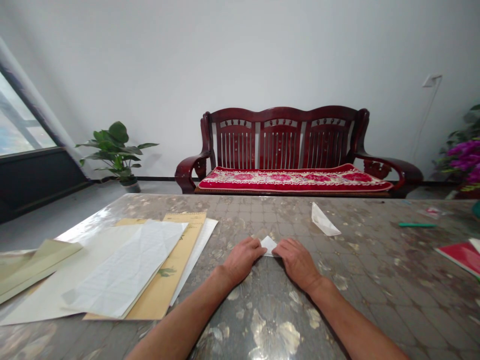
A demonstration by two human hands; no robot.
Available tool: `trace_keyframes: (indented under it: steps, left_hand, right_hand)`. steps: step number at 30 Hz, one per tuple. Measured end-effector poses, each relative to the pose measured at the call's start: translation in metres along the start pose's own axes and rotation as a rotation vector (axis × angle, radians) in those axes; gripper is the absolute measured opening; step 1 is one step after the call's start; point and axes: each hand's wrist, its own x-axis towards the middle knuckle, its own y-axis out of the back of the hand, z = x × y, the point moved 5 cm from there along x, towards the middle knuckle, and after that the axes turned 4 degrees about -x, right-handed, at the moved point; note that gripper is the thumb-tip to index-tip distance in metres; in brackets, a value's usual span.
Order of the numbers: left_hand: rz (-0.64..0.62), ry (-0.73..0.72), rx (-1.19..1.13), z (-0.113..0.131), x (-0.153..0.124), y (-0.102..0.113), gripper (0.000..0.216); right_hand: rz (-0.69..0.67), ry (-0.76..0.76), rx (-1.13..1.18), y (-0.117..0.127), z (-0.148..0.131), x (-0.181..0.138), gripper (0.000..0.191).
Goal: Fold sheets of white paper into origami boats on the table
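A small piece of folded white paper (268, 245) lies on the table between my hands, its pointed top facing away from me. My left hand (244, 257) grips its left corner with the fingers curled. At the right corner, my right hand (296, 261) pinches the same paper, thumb and fingers pressed together. Part of the paper is hidden under the fingers of both hands. Beyond my right hand rests a separate folded white paper (324, 221), long and pointed.
White sheets (131, 265) lie over a tan pad (176, 250) on the left, near a yellowish folded paper (33, 267). Toward the right are a green pen-like stick (417, 225) and a red booklet (461, 256). A wooden bench (281, 135) stands behind the table (360, 310).
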Motion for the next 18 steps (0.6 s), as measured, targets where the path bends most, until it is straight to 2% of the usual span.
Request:
trace_keyframes:
  steps: [6,18]
  left_hand:
    - [-0.011,0.001,0.051,0.003,-0.008,-0.003,0.026]
    - [-0.038,-0.031,0.135,0.008,-0.014,-0.005,0.030]
  right_hand:
    - [0.007,0.091,-0.020,0.001,-0.006,-0.005,0.023]
    - [-0.087,0.033,0.003,0.001,-0.008,-0.004,0.026]
